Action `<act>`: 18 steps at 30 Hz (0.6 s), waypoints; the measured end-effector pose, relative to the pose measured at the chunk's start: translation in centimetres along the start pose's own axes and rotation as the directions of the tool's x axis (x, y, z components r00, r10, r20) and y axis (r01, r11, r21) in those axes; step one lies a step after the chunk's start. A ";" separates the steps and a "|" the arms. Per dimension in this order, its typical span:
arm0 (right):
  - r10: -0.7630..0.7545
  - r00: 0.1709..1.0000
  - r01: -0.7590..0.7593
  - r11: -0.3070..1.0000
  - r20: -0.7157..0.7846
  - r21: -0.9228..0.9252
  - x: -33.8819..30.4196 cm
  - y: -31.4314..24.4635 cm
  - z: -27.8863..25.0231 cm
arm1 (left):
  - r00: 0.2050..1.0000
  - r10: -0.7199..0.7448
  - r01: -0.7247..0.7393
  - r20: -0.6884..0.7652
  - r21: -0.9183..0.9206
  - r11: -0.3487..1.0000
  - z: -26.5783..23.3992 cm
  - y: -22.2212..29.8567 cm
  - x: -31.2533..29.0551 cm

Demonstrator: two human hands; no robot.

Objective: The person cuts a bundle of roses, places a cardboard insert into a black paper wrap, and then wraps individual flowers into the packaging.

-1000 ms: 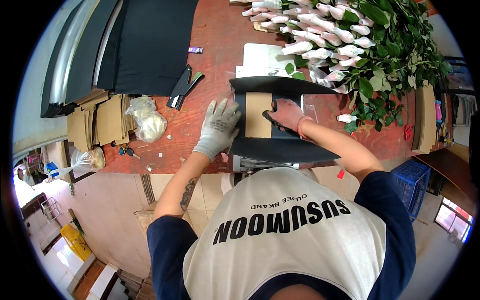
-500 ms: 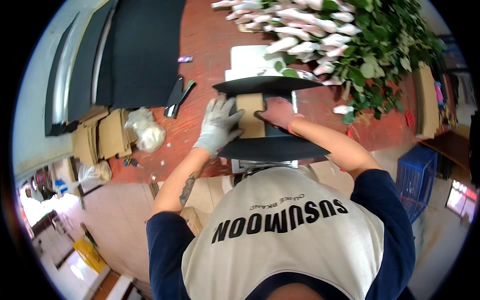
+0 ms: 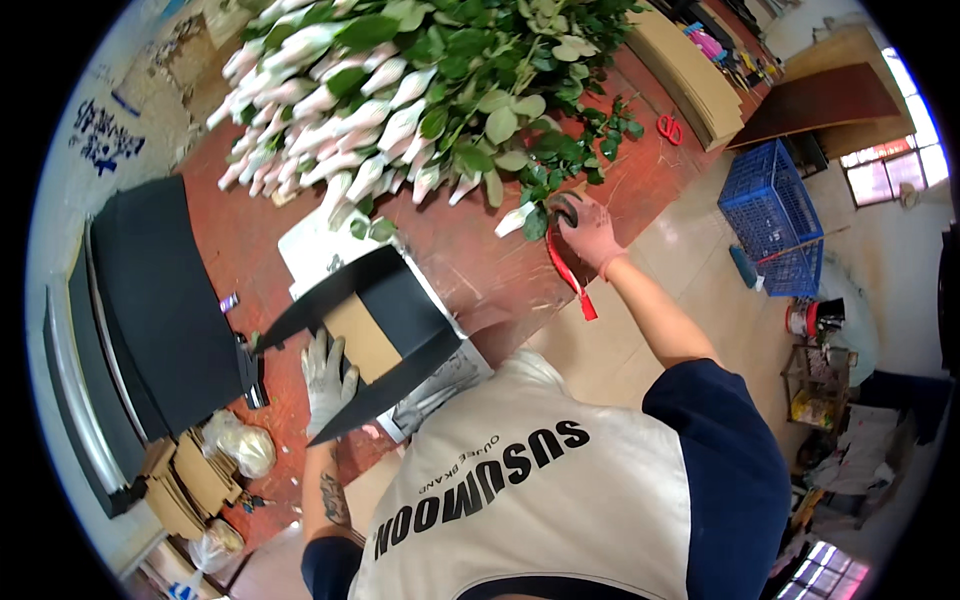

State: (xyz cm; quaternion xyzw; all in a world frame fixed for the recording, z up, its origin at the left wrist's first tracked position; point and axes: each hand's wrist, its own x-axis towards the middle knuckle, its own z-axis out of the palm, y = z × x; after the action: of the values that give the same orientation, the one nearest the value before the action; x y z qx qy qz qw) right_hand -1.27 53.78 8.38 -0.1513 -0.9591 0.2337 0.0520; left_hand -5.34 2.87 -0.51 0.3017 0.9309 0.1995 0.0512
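Observation:
My left hand [image 3: 327,385], in a grey glove, lies with its fingers stretched over the left end of a brown cardboard piece [image 3: 365,340]. That piece sits inside an open box lined with black sheet [image 3: 400,295], whose two long flaps stand up and curve outward. At the table's right edge, my right hand [image 3: 587,230], in a pink glove, has its fingers curled round the stem of a single rose [image 3: 516,219], its bud sleeved in white netting. The stem inside the fingers is mostly hidden. Right below, a red strip-like thing [image 3: 568,270] hangs past the table edge.
A big heap of sleeved roses [image 3: 340,130] with leafy stems covers the table's far side. Black sheets [image 3: 165,300] and folded cardboard [image 3: 185,485] lie at left. Red scissors [image 3: 670,129] rest beside stacked cardboard [image 3: 690,75]. A blue crate [image 3: 775,215] stands right of the table.
My right hand has left the cardboard in the box and moved right to the lone rose. My left hand stays at the cardboard. The view has swung to the right.

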 end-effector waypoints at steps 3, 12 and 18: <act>-0.286 0.947 0.318 0.889 0.143 -0.328 3.4 1.6 -0.2 | 0.989 -0.114 0.106 -0.090 -0.096 0.990 -0.1 0.5 -0.9; -0.459 0.846 0.507 0.539 0.269 -0.673 5.5 8.7 6.4 | 0.928 -0.372 0.367 0.018 -0.215 0.905 1.3 2.6 -9.5; -0.408 0.835 0.262 0.884 -0.368 -0.387 8.8 5.9 -1.8 | 0.935 -0.337 0.330 -0.108 -0.074 0.941 3.0 5.9 -11.9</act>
State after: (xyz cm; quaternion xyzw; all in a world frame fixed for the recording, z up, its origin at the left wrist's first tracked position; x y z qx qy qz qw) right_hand -7.78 62.29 7.49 -0.0337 -0.9585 0.0213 0.2822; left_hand 8.17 1.37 -1.20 0.1255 0.9641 0.2311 0.0369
